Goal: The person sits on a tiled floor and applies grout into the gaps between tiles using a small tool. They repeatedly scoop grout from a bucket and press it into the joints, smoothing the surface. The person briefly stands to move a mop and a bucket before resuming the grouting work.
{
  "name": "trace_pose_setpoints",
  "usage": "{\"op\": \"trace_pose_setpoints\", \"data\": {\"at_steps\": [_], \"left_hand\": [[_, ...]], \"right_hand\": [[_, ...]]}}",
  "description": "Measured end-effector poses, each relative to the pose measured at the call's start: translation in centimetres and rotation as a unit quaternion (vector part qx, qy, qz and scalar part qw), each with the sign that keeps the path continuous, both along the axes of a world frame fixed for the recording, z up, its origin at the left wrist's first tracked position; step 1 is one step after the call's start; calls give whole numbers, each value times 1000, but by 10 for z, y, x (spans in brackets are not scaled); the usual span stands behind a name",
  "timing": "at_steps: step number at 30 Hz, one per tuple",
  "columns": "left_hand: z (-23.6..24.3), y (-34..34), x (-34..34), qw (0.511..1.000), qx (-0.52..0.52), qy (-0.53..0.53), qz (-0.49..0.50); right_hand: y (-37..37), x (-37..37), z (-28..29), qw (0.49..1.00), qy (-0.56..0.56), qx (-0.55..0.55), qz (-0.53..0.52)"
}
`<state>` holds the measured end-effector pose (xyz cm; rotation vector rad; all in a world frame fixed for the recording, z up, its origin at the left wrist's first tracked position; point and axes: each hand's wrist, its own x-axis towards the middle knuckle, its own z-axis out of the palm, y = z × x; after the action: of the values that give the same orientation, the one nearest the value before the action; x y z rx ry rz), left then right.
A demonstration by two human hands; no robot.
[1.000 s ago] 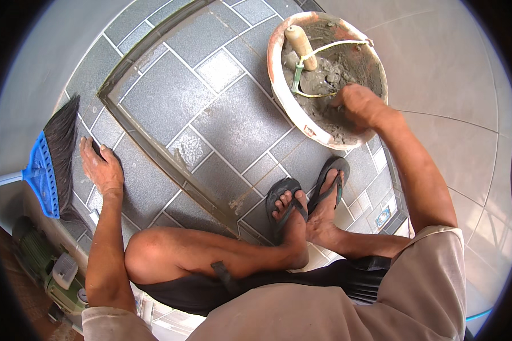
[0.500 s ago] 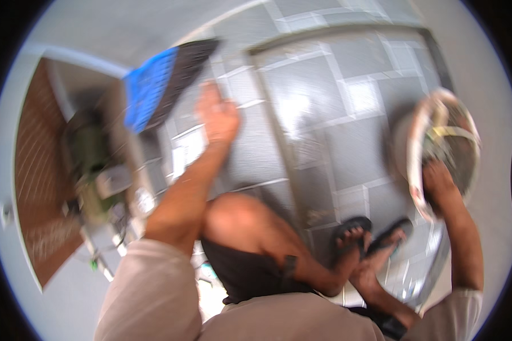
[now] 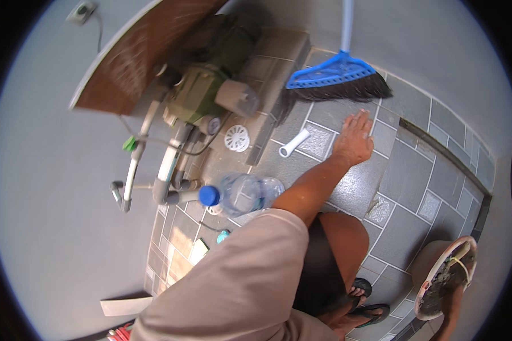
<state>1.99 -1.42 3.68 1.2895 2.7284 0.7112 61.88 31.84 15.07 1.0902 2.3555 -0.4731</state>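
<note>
My left hand (image 3: 354,137) lies with fingers apart on the grey tiled floor (image 3: 407,216), just below the dark bristles of a blue broom (image 3: 333,79) and right of a short white plastic piece (image 3: 293,142). My right hand (image 3: 455,287) reaches into a whitish bucket (image 3: 429,253) of grey mortar (image 3: 441,284) at the lower right; its fingers are hidden there. A clear plastic bottle (image 3: 242,194) with a blue cap stands left of my left forearm.
A green pump (image 3: 196,96) with white pipes (image 3: 168,165) stands under a brown board (image 3: 119,68) against the grey wall. A round white drain cover (image 3: 236,138) is near it. A narrow sunken channel (image 3: 444,156) crosses the tiles. A socket (image 3: 85,11) is on the wall.
My view has swung left, bringing the pump and bottle into sight and moving the bucket to the lower right. My left hand stays spread near the broom; my right hand stays in the bucket.
</note>
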Motion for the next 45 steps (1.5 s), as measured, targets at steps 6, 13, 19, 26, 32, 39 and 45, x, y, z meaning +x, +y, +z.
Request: {"op": "trace_pose_setpoints", "data": {"at_steps": [6,13,19,26,32,39,45], "left_hand": [[-30,-38,-4,993,8,-105,59],[116,-56,109,862,140,-469,-133],[182,-107,139,918,215,-325,-80],[106,-83,271,821,125,-464,-307],[22,-55,195,875,-98,-313,-356],[15,4,278,793,-273,-302,-452],[26,20,292,751,-419,-295,-417]], "right_hand": [[-141,-79,181,978,112,-105,-143],[-258,25,289,891,143,132,-409],[-227,138,290,802,416,55,-425],[-344,265,340,643,554,206,-486],[-435,147,351,553,651,213,-474],[-737,197,427,523,515,320,-599],[-899,173,395,421,476,317,-704]]}}
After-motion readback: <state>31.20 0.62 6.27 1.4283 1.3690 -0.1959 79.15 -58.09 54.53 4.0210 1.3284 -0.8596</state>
